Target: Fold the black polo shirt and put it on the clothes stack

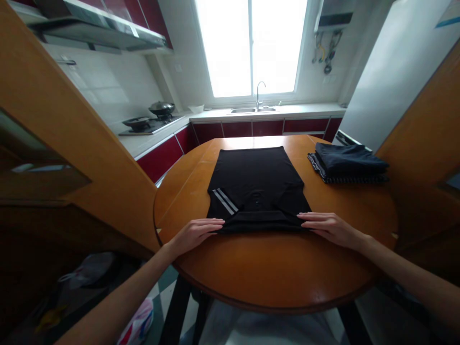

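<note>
Left of centre, the left hand (pixel 197 232) lays near-straight fingers (pixel 214 222), close together, on the near-left corner of the black shirt (pixel 256 175), which lies mid-frame on the counter (pixel 273 273), seemingly spread flat for smoothness. The right hand (pixel 333 227) matches at the other corner, fingers slightly apart, probably to even the near edge; I cannot tell whether either pinches. Folded clothes (pixel 350 160) sit right, apparently aside for room.

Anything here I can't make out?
In the head view:
Underside of the black fabric garment with two pale stripes: hidden against the round brown wooden table.
Inner layers of the dark folded cloth stack: covered by outer folds.
Beyond the bright two-pane window: lost in glare.
</note>
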Demonstrator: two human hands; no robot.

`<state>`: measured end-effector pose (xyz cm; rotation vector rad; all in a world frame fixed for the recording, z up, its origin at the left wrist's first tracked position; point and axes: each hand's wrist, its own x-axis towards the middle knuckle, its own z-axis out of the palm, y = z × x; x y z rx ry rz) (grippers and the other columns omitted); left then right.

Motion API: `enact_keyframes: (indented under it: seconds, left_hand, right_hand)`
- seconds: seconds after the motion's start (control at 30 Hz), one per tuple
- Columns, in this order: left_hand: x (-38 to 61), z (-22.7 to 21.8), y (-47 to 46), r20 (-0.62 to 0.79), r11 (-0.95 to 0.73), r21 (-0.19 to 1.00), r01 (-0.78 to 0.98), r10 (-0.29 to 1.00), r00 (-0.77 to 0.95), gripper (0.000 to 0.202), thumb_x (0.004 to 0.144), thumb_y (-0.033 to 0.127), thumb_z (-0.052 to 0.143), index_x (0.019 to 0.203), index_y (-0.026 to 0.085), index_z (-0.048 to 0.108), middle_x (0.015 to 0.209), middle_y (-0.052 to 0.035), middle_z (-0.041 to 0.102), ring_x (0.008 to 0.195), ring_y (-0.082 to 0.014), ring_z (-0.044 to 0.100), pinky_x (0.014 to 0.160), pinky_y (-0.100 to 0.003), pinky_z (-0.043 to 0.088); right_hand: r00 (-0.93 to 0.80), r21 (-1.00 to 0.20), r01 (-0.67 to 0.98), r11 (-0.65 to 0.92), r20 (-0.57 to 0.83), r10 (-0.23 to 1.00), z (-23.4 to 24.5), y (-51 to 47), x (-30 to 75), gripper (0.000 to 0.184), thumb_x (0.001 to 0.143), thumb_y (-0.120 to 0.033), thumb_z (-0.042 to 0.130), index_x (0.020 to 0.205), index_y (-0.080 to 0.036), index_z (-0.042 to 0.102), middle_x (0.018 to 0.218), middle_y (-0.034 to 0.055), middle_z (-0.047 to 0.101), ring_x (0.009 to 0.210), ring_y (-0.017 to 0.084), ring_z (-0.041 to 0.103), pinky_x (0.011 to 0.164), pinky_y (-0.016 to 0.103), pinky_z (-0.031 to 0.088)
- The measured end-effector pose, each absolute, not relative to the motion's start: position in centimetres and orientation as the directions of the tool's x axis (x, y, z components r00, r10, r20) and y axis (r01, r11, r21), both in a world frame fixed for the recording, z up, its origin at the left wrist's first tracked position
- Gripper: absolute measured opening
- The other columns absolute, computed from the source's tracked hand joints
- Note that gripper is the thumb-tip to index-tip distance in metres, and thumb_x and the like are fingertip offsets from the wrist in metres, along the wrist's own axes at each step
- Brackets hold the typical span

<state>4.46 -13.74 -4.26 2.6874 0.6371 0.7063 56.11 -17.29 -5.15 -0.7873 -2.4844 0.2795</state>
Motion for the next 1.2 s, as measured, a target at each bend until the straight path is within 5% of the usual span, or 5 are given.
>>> enact_keyframes:
  seconds: [0.3,0.57,0.97,1.2]
  left_hand:
    - [4.8,-2.8,-18.4,0.454,-0.782,0.509,0.360,0.599,0.659,0.019,0.098,0.021,0.060,0.110,0.020,0.074,0.112,-0.0074,0.076,0.101,-0.0172,0.074,0.090,-0.025,0.059]
    - [5.4,-1.3,-17.6,0.422,-0.687,0.614,0.387,0.701,0.575,0.018,0.095,0.030,0.064,0.097,0.018,0.077,0.095,-0.0075,0.079,0.087,-0.0186,0.075,0.081,-0.026,0.060]
    - [6.5,2.2,-9.1,0.166,-0.402,0.756,0.517,0.882,0.442,0.038,0.084,0.052,0.070,0.079,0.015,0.076,0.072,-0.0024,0.072,0.065,-0.0136,0.064,0.057,-0.019,0.048]
    - [8.0,0.8,-2.5,-0.197,0.119,0.952,0.282,0.943,0.269,0.044,0.069,0.055,0.083,0.076,0.014,0.068,0.066,-0.0010,0.066,0.054,-0.0116,0.060,0.050,-0.020,0.046]
  right_hand:
    - [-0.680,-0.517,0.458,0.723,0.320,0.660,-3.2,-21.4,56.0,0.029,0.100,-0.024,0.052,0.121,-0.026,0.073,0.127,0.0095,0.070,0.114,0.022,0.069,0.097,0.031,0.057]
    - [-0.576,-0.630,0.447,0.635,0.340,0.743,-1.8,-20.1,55.7,0.030,0.100,-0.035,0.052,0.112,-0.023,0.076,0.114,0.0108,0.076,0.104,0.024,0.072,0.090,0.033,0.060]
    - [-0.304,-0.787,0.483,0.384,0.261,0.916,1.0,-12.8,54.4,0.032,0.081,-0.047,0.068,0.088,-0.019,0.080,0.080,0.0052,0.076,0.071,0.021,0.068,0.063,0.029,0.054]
    - [-0.072,-0.946,0.303,0.119,0.102,0.992,-0.3,-5.1,53.2,0.028,0.069,-0.041,0.074,0.080,-0.015,0.076,0.072,0.0032,0.073,0.065,0.017,0.064,0.055,0.024,0.048]
